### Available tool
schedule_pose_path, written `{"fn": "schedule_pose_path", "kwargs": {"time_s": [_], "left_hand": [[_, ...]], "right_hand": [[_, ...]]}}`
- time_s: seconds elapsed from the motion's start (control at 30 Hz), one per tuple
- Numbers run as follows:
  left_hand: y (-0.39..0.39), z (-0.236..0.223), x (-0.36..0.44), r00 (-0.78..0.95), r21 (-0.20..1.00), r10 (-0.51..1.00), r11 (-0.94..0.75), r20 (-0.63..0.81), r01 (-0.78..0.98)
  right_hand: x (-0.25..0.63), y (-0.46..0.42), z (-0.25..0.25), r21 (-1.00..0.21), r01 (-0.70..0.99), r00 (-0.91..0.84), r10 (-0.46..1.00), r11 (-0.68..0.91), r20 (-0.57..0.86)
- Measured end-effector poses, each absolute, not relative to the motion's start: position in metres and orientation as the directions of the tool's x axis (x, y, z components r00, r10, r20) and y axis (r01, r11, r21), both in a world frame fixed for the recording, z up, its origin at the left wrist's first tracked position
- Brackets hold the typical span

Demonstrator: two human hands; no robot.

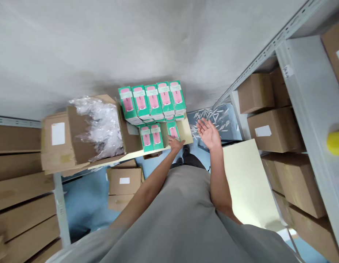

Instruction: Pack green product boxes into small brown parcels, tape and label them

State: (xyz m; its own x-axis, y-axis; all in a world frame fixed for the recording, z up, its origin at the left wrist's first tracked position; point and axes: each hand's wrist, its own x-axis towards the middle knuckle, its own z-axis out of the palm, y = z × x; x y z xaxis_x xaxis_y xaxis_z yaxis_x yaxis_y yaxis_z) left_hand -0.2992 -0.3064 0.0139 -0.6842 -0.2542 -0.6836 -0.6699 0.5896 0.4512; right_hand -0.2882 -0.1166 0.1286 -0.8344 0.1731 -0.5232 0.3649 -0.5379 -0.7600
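Far left: stacked brown cartons (18,164). Next, open carton (58,155) with crumpled clear plastic (103,124) inside. Then row of five green-and-pink boxes (152,98) at back of cream board (186,132), pair of like boxes (156,136) in front. Right of pair, gap, then single box (173,130) near board's front edge; left hand (175,144) at its near end, thumb apart from fingers, cannot tell whether gripping. Right hand (210,135) held off, palm up, fingers loosely spread, holding nothing. Far right: shelved cartons (276,131).
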Motion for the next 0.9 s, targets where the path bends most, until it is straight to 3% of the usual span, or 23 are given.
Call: {"fn": "schedule_pose_path", "kwargs": {"time_s": [0.23,0.37,0.47,0.63,0.9], "left_hand": [[-0.343,0.013,-0.285,-0.703,0.543,-0.223,0.495,-0.675,-0.678],[-0.369,0.024,-0.265,-0.702,0.613,-0.099,0.411,-0.706,-0.674],[-0.38,0.036,-0.242,-0.724,0.676,0.006,0.363,-0.69,-0.641],[-0.376,0.06,-0.202,-0.81,0.811,0.203,0.361,-0.55,-0.46],[-0.342,0.09,-0.136,-0.767,0.923,0.541,0.344,-0.344,-0.171]], "right_hand": [[-0.217,-0.14,0.117,-0.716,0.399,-0.785,0.19,-0.573,-0.589],[-0.186,-0.155,0.109,-0.736,0.455,-0.781,0.173,-0.5,-0.6],[-0.169,-0.162,0.102,-0.79,0.44,-0.771,0.272,-0.426,-0.576],[-0.139,-0.167,0.101,-0.934,0.301,-0.762,0.54,-0.194,-0.358],[-0.06,-0.157,0.107,-0.978,0.188,-0.699,0.711,0.087,-0.071]]}}
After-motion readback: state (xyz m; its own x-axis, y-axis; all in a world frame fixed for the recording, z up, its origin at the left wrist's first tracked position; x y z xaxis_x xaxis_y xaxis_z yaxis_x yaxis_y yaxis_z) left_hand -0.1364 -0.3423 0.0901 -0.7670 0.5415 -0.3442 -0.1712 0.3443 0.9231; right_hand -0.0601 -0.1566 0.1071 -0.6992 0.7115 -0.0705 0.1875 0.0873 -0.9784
